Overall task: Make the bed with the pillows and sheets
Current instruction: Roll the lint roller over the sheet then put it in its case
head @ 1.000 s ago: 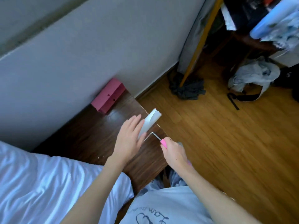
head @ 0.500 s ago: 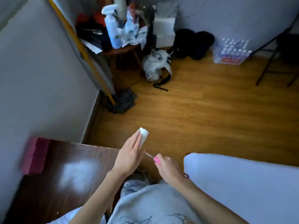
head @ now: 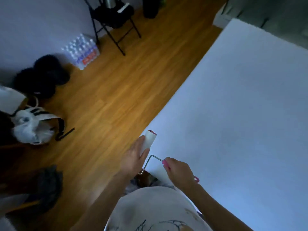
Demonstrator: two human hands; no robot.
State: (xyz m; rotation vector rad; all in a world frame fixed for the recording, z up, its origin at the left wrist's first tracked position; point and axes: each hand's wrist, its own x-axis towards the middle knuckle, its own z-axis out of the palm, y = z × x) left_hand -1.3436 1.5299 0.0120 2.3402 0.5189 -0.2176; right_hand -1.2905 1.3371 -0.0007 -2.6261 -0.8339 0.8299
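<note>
Just beyond the fingertips, white bed sheet [head: 241,105] spreading flat, right hand [head: 180,170] curled round the lint roller [head: 150,141] pink handle, left hand [head: 135,157] fingers straight, together, along the roll.

We see the bed [head: 241,114] cut off at the 3 o'clock and 6 o'clock edges. The left hand [head: 133,160] is motion-blurred and covers the lint roller [head: 150,140] near side. The chair [head: 115,17] is cropped at 12 o'clock.

The sheet [head: 241,114] seems bare ahead; a chair [head: 113,19] stands well apart.
</note>
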